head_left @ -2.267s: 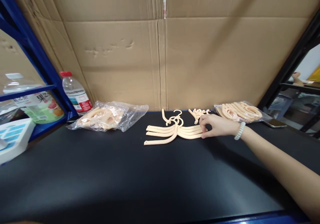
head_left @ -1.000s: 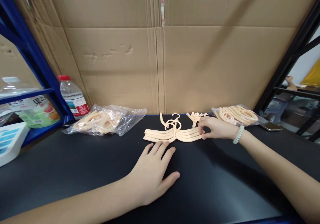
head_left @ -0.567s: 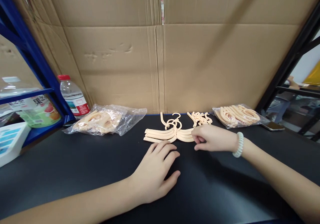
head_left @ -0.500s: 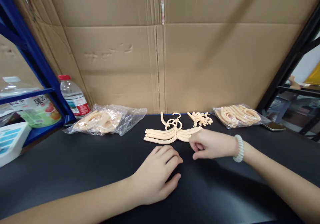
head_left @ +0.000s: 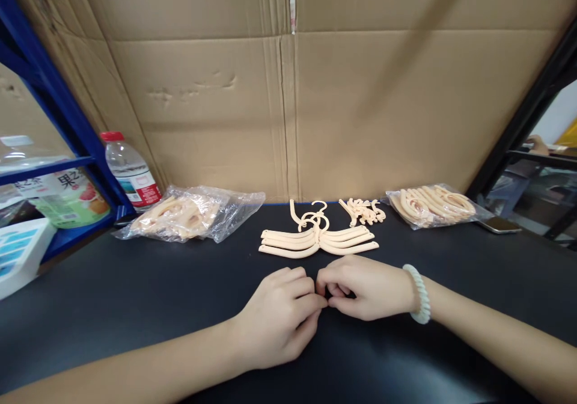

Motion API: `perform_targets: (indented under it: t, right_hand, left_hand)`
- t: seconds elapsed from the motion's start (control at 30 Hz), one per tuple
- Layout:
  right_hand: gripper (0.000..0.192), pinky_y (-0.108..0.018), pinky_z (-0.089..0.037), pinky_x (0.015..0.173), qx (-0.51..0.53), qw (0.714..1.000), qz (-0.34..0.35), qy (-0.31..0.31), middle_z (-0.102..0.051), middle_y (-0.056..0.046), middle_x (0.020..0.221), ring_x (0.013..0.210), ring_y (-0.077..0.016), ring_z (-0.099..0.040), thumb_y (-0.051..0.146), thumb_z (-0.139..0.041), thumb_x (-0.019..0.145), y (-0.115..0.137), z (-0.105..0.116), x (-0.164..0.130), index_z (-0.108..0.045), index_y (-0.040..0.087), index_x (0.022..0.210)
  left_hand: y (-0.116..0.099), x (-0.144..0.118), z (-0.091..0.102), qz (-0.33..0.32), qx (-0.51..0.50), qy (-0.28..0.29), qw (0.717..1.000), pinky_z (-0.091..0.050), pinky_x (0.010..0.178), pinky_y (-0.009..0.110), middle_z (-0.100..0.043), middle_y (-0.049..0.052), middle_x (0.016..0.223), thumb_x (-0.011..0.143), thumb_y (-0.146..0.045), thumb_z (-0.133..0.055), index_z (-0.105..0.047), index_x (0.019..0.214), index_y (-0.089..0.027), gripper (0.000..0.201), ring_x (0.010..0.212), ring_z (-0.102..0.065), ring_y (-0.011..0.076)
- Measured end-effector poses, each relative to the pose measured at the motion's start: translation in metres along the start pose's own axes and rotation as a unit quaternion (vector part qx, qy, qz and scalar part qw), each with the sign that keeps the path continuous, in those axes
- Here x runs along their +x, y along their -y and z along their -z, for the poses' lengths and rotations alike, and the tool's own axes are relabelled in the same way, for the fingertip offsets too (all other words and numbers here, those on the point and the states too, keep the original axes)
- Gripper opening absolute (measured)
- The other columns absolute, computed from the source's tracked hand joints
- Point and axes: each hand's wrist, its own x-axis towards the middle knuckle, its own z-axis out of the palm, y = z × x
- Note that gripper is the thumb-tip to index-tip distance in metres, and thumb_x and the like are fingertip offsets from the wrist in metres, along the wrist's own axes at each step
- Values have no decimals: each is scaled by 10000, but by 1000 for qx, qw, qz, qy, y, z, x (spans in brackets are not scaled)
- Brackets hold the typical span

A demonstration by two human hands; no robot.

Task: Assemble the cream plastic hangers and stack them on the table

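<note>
My left hand [head_left: 285, 314] is closed, fingers bent and thumb pressed against the index finger, just above the black table. Close against its fingertips is my right hand [head_left: 367, 287], also closed, with curled fingers and a pale coiled band [head_left: 420, 294] on the wrist. Anything between the fingertips is hidden or too small to make out. Just beyond both hands lie several cream plastic hangers [head_left: 288, 250], stacked with their arms spread left and right and their hooks pointing away. A loose curved hanger hook [head_left: 294, 213] lies behind them.
Small cream pieces [head_left: 363, 210] are piled behind the hangers. Clear bags of hanger parts lie left [head_left: 184, 214] and right [head_left: 433, 205], with a phone [head_left: 499, 225] beside the right one. A red-capped bottle [head_left: 130, 172] stands left. Cardboard [head_left: 383, 109] backs the black table [head_left: 112, 308].
My right hand has moved left and nearer, from the hangers' right arms to my left hand's fingertips. My left thumb and fingers have closed together.
</note>
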Motion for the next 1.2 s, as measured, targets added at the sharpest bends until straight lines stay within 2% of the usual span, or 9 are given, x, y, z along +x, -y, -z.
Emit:
perform_targets:
  t: [0.2, 0.53, 0.9, 1.2]
  right_hand:
    - [192, -205, -366, 560, 41, 999, -2, -10, -507, 53, 601, 542, -92, -465, 66, -502, 730, -5, -5, 2, -620, 178, 831]
    - [173, -203, -344, 553, 47, 998, 6, -32, -476, 64, 585, 546, -89, -444, 62, -518, 703, -8, -11, 5, -614, 174, 791]
    - [143, -206, -295, 533, 46, 998, 18, -49, -409, 80, 557, 530, -80, -395, 32, -531, 681, -7, -14, 5, -529, 175, 684]
    - [155, -204, -281, 521, 55, 997, 14, -44, -377, 79, 553, 513, -72, -365, 25, -512, 683, -6, -13, 7, -508, 174, 640]
  left_hand:
    - [0, -2, -2, 22, -8, -45, 999, -384, 584, 300, -624, 37, 728, 839, -110, -473, -676, 897, -178, 222, 649, -493, 162]
    - [0, -2, -2, 27, -15, -45, 999, -376, 594, 297, -633, 33, 734, 825, -108, -479, -669, 880, -177, 209, 651, -512, 162]
    - [-1, 0, -1, 39, -32, -40, 998, -380, 614, 292, -647, 13, 748, 819, -106, -493, -631, 827, -174, 155, 657, -530, 154]
    - [0, -1, -2, 44, -37, -43, 997, -380, 612, 295, -637, 10, 723, 804, -106, -499, -628, 806, -169, 144, 657, -531, 153]
